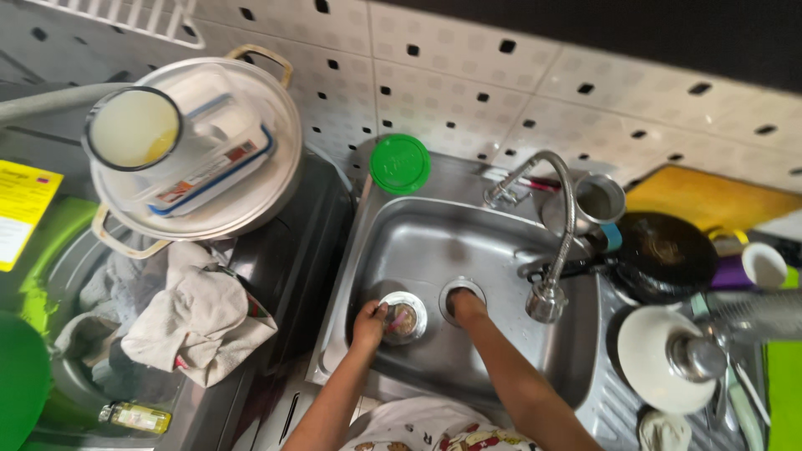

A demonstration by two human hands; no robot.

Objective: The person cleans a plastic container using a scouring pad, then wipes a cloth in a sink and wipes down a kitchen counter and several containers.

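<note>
My left hand (368,322) holds a round metal sink strainer (403,317) at its left edge, lifted just off the bottom of the steel sink (418,242). My right hand (466,304) reaches down into the round drain hole (462,288) in the middle of the sink; its fingers are hidden inside the opening. The curved metal tap (551,250) hangs over the basin just to the right of that hand.
A green lid (400,164) leans at the sink's back rim. Left stands a big metal pot (209,142) holding plastic containers, with cloths (196,317) below. Right of the sink lie a steel cup (600,200), black pan (664,250), white plate (656,355) and cups.
</note>
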